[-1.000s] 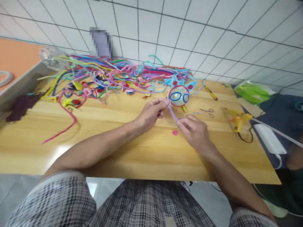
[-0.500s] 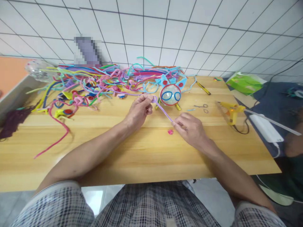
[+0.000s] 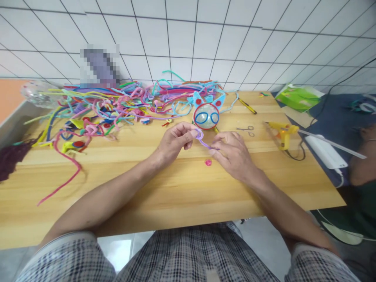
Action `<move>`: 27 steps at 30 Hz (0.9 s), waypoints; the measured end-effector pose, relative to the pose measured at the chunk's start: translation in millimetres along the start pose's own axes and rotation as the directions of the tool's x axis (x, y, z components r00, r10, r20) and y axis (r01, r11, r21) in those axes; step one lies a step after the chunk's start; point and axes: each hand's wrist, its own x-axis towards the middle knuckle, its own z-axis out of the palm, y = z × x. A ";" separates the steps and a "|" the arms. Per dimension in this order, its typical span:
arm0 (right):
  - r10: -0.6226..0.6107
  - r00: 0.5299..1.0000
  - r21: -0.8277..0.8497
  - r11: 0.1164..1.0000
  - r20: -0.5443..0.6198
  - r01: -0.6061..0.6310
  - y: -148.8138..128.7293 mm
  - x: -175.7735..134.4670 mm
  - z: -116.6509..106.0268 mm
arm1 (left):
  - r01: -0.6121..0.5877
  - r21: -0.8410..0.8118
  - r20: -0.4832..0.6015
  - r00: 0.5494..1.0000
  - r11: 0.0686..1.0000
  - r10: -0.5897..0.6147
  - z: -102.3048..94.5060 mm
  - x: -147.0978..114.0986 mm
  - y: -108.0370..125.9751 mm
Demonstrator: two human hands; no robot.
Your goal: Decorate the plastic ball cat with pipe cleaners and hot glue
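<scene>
Between my two hands runs a purple pipe cleaner [image 3: 205, 144], curled into a small loop at its left end. My left hand [image 3: 179, 141] pinches it at the loop with thumb and fingers. My right hand [image 3: 232, 153] grips the straight part near its other end. Just behind them stands a clear ball figure [image 3: 206, 116] with a red rim, blue eye rings and light-blue ears bearing red dots. A small pink coil [image 3: 208, 162] lies on the wooden table [image 3: 164, 196], close to my right fingers.
Many coloured pipe cleaners [image 3: 117, 102] are heaped along the wall. To the right are scissors [image 3: 246, 130], a yellow cutter knife [image 3: 247, 105], a yellow glue gun [image 3: 283, 135] with a glue stick and a white power strip [image 3: 326, 152]. Another person's arm [image 3: 362, 164] shows at the right edge.
The purple pipe cleaner's loop has grown and its straight part between my hands is shorter. My hands are closer together. The whole view has shifted slightly.
</scene>
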 end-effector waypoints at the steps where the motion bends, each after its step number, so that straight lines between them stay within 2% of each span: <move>1: -0.016 1.000 0.003 1.000 -0.011 0.016 -1.4 0.3 0.7 | -0.009 0.007 0.006 1.000 1.000 0.009 2.3 -2.5 -0.4; 4: -0.062 0.998 0.042 0.997 -0.008 0.062 -2.4 1.8 4.4 | -0.026 0.013 0.019 0.999 1.000 0.026 7.6 -8.3 -0.8; 7: -0.033 0.998 0.051 0.998 0.056 0.030 1.4 3.2 6.8 | -0.024 0.037 0.017 1.000 0.999 0.023 11.1 -11.4 -0.1; 11: 0.141 0.990 -0.013 0.990 0.005 -0.141 7.4 4.3 3.4 | 0.015 0.048 0.025 1.000 0.999 -0.016 13.6 -13.7 -0.3; 13: 0.244 0.969 0.047 0.969 -0.024 -0.243 7.5 5.3 0.6 | 0.029 0.049 0.035 0.999 0.998 -0.030 14.3 -14.7 -1.8; 15: 0.302 0.953 0.172 0.938 0.017 -0.300 5.2 6.6 -0.9 | 0.036 0.051 0.045 0.998 0.998 -0.038 14.8 -15.5 -3.7; 17: 0.300 0.950 0.278 0.908 0.089 -0.313 1.3 8.1 -0.9 | 0.040 0.042 0.046 0.998 0.998 -0.042 15.5 -16.1 -5.1; 22: 0.209 0.948 0.424 0.856 0.240 -0.297 -8.6 9.4 -0.2 | 0.059 0.017 0.010 0.998 0.998 -0.059 17.8 -17.7 -4.7; 27: 0.222 0.915 0.570 0.725 0.338 -0.386 -12.9 9.3 -2.0 | 0.101 0.032 0.010 0.995 0.994 -0.102 17.6 -18.1 -7.5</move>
